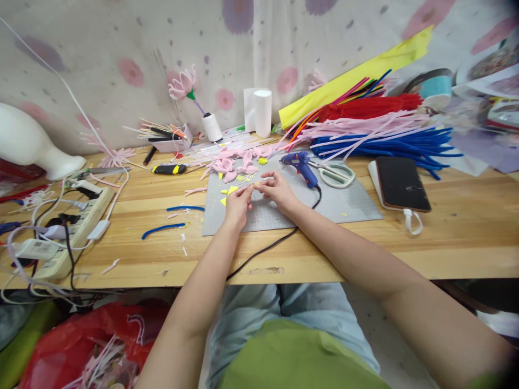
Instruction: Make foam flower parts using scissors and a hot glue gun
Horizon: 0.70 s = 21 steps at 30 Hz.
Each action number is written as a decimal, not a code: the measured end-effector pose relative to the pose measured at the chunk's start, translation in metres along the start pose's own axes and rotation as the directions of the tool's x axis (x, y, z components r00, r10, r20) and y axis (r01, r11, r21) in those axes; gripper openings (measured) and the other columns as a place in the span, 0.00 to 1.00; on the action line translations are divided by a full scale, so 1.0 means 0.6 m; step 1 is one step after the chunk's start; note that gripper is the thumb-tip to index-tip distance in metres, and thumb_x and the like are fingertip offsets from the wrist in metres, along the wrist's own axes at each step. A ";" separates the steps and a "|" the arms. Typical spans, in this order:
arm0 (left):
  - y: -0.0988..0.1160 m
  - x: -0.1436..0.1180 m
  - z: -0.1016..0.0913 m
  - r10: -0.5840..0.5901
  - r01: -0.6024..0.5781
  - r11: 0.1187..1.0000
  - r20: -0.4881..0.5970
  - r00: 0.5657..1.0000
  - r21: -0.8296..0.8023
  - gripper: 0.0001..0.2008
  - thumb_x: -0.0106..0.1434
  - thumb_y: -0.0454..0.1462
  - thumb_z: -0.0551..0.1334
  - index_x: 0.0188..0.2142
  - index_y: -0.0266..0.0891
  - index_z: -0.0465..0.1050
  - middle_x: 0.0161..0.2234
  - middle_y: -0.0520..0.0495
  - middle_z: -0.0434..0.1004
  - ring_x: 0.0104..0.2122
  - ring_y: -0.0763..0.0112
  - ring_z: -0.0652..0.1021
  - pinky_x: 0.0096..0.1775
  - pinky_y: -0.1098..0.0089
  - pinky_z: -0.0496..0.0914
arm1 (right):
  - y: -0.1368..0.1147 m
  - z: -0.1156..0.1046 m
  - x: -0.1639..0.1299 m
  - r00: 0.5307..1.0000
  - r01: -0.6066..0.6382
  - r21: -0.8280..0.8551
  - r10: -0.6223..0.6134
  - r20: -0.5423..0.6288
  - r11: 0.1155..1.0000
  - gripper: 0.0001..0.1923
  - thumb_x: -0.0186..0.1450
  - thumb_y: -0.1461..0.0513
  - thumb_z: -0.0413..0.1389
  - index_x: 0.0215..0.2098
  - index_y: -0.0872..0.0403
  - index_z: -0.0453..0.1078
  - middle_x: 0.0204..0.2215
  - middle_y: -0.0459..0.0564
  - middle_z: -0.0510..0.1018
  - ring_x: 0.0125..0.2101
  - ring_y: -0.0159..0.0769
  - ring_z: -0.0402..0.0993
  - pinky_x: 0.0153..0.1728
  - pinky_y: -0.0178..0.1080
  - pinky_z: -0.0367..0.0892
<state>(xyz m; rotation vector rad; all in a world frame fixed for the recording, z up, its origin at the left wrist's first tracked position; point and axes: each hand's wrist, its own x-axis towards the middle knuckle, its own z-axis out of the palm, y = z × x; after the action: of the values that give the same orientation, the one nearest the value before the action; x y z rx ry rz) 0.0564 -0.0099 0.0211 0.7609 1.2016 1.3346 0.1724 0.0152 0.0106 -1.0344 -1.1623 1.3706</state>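
Over the grey mat (348,208) on the worktop (446,237), the left hand (238,205) and right hand (278,190) met, fingers pinched shut on a small yellow piece (254,185), too tiny to make out further. A blue glue gun (300,165) and scissors (334,174) lay just right; pink petals (233,162) lay farther back.

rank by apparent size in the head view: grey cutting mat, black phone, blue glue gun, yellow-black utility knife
1. grey cutting mat
2. black phone
3. blue glue gun and yellow-black utility knife: these look alike in length, so unranked.
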 end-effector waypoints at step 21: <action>-0.003 0.008 -0.010 0.063 -0.052 0.976 -0.045 0.997 0.209 0.16 0.39 0.43 0.71 0.19 0.34 0.69 0.16 0.56 0.64 0.14 0.85 0.58 0.16 0.77 0.50 | -0.003 -0.005 0.001 1.000 -0.017 0.033 0.017 0.002 0.999 0.19 0.50 0.57 0.60 0.36 0.51 0.59 0.20 0.38 0.70 0.24 0.27 0.69 0.23 0.31 0.63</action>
<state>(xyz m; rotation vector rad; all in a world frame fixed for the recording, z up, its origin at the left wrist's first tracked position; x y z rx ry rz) 0.0508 -0.0067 0.0166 0.9205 1.3848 1.2953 0.1758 0.0160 0.0119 -1.0216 -1.1313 1.4001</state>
